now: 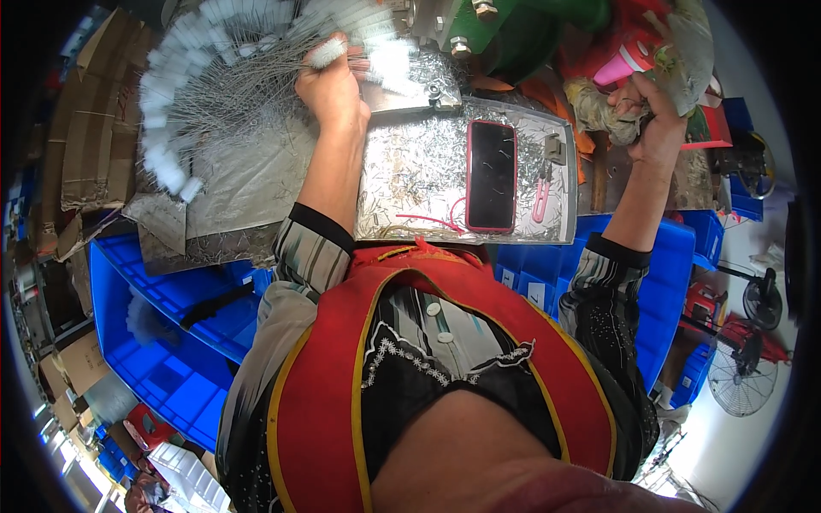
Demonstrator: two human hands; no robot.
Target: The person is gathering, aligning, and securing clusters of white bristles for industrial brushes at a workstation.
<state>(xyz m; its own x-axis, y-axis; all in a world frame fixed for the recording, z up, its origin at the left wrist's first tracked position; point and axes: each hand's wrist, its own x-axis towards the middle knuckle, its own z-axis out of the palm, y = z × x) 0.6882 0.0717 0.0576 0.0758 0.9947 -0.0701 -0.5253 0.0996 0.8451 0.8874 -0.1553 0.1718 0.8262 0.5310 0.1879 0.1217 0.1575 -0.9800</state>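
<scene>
At the upper middle, my left hand (pixel 333 96) is closed with a small white-bristled brush (pixel 327 53) between its fingers. It reaches over the inner edge of a fanned pile of thin wire-stemmed brushes (pixel 231 107), whose white heads point outward. My right hand (pixel 657 128), at the upper right, has its fingers curled round a crumpled beige bundle (pixel 605 113); what lies inside it is hidden. Just above those fingers sits a pink cup-like piece (pixel 623 65). Green machinery with bolts (pixel 522 38) stands between the hands.
A metal tray (pixel 410 175) strewn with wire clippings lies before me. On it are a phone (pixel 492 175) in a red case and pink-handled snips (pixel 542 195). Blue bins (pixel 162 376) flank me below the bench. Cardboard boxes (pixel 101 128) stand left; fans (pixel 742 376) stand right.
</scene>
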